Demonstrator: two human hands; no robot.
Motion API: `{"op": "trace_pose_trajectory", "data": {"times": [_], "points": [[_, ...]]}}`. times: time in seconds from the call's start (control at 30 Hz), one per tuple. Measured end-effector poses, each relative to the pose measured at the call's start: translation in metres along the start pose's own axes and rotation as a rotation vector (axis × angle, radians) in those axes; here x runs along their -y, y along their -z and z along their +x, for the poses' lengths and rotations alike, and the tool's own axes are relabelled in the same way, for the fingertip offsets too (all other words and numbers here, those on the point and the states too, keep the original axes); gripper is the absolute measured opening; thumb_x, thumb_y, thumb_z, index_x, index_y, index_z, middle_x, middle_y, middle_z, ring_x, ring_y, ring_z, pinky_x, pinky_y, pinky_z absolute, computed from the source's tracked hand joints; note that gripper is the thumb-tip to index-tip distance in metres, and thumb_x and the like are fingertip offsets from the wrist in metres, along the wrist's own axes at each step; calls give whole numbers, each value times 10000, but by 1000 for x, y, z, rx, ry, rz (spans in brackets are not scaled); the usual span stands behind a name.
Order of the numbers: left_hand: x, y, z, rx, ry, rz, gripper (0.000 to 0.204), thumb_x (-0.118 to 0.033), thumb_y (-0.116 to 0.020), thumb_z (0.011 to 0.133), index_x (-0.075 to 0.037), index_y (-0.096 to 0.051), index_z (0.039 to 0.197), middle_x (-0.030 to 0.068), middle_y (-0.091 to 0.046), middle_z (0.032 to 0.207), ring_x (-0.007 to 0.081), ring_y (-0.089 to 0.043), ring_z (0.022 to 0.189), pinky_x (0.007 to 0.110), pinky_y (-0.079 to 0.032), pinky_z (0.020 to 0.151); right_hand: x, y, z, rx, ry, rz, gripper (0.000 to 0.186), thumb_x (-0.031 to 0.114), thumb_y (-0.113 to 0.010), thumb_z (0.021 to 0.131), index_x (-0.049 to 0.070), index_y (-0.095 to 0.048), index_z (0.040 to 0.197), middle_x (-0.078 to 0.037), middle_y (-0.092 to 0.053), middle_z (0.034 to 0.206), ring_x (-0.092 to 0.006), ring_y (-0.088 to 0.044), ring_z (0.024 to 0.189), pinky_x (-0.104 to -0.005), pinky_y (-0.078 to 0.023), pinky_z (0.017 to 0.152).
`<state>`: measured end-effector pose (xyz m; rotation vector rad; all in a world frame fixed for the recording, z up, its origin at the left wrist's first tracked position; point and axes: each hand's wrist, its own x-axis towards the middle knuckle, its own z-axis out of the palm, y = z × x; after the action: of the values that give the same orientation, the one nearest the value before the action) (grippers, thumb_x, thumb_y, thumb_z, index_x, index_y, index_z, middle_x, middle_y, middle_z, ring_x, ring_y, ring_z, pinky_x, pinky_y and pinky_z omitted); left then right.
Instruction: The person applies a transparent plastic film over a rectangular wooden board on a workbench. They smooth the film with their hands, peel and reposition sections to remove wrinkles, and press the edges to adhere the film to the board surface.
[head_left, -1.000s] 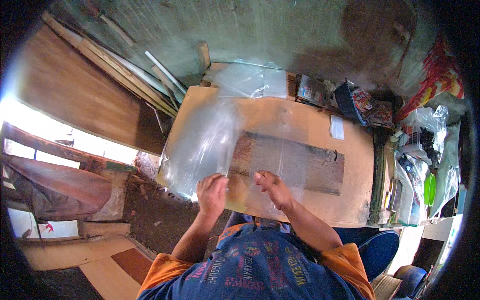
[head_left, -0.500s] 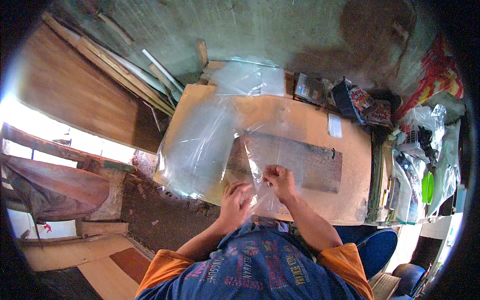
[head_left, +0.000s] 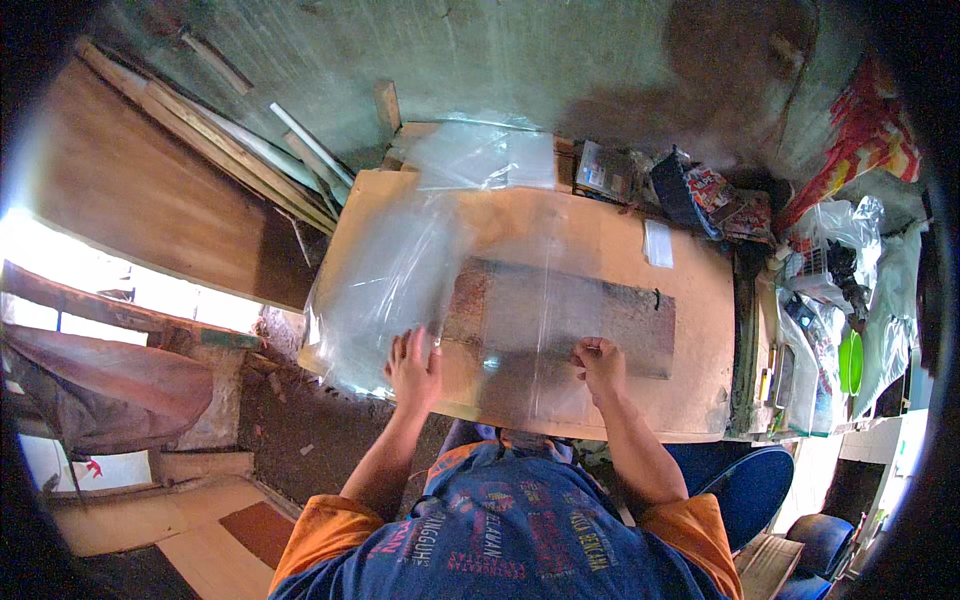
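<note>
A clear plastic sheet (head_left: 540,320) lies over a dark, worn rectangular panel (head_left: 640,335) on the tan tabletop. At the right edge of this sheet, my right hand (head_left: 600,370) is closed, fingertips curled together; what they pinch, if anything, is too small to make out. My left hand (head_left: 413,372) is open with its fingers apart, at the near right edge of a pile of clear plastic sheets (head_left: 380,280). Whether it touches the pile I cannot tell. The pile covers the left side of the table.
More clear plastic (head_left: 480,155) lies at the table's far edge. A small white piece (head_left: 657,243) rests at the far right of the tan tabletop (head_left: 700,300). Dark bags (head_left: 690,195) and a plastic-wrapped basket (head_left: 815,260) crowd the right. A blue chair (head_left: 750,495) stands near right.
My left hand has moved left from the sheet to the pile, its fingers spreading. My right hand has shifted slightly right. The clear sheet between them now lies flatter.
</note>
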<state>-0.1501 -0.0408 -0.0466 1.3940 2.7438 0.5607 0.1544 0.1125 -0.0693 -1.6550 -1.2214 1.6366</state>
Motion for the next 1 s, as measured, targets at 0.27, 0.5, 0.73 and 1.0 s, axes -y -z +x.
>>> {"op": "trace_pose_trajectory", "data": {"times": [0.27, 0.5, 0.73, 1.0], "points": [[49, -11, 28, 74, 33, 63, 402, -254, -698, 874, -145, -631, 1254, 50, -596, 1331, 277, -499, 1288, 533, -361, 1024, -10, -2, 11, -136, 205, -323, 165, 130, -695, 924, -34, -676, 930, -81, -702, 771, -136, -660, 661, -289, -529, 568], [72, -28, 44, 31, -58, 61, 85, -166, -637, 905, -130, -673, 973, 63, -669, 1017, 296, -599, 1034, 474, -416, 905, 10, -7, 5, -106, 127, -139, 182, 129, -668, 952, -41, -682, 889, -78, -697, 757, -129, -625, 616, -289, -524, 577], [52, -2, 67, -119, 15, -170, 57, -144, -612, 933, -93, -608, 958, 114, -654, 948, 357, -616, 903, 494, -452, 786, -15, -6, 24, -279, 334, -306, 245, 161, -734, 897, -3, -649, 1057, -121, -676, 853, -239, -670, 784, -373, -530, 708], [-12, 66, 39, -268, -201, -356, 53, -98, -620, 922, -66, -610, 963, 125, -657, 929, 369, -618, 896, 482, -476, 765, 43, -39, -19, -60, 393, -193, 375, 262, -755, 893, 10, -613, 1132, -112, -642, 1031, -278, -606, 956, -412, -483, 889]]}}
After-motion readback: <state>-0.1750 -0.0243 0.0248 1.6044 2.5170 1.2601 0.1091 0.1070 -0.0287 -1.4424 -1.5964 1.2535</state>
